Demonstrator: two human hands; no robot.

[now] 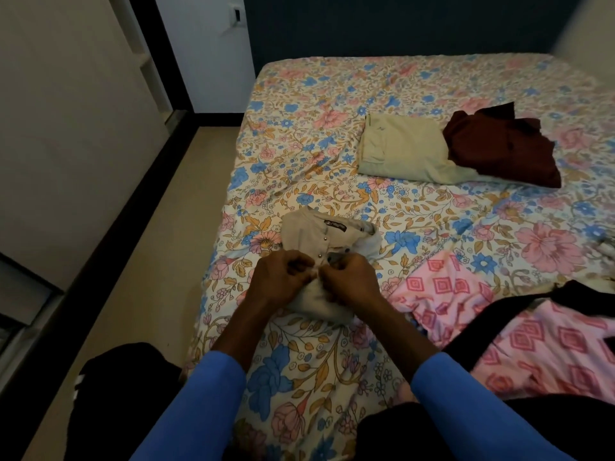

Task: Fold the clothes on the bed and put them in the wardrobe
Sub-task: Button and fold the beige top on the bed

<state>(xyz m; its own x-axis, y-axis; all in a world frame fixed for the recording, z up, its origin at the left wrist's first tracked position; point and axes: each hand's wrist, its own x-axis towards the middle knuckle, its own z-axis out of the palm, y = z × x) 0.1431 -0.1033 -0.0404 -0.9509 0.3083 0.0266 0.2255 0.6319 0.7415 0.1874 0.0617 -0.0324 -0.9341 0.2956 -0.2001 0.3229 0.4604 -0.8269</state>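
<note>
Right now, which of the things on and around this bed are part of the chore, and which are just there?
Part of the job: cream shirt, pinched by the left hand and right hand; folded beige garment; maroon garment; pink patterned garment; bed.
Just there: wall switch; white door.

Floral-sheeted bed (299,134) bears beige shirt (309,234), khaki trousers (399,148), maroon garment (499,151).

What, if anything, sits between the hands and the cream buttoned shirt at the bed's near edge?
Nothing visible does. The left hand and right hand pinch the cream shirt at its button strip. The pink patterned garment lies beside it on the right, clear of the hands.
</note>
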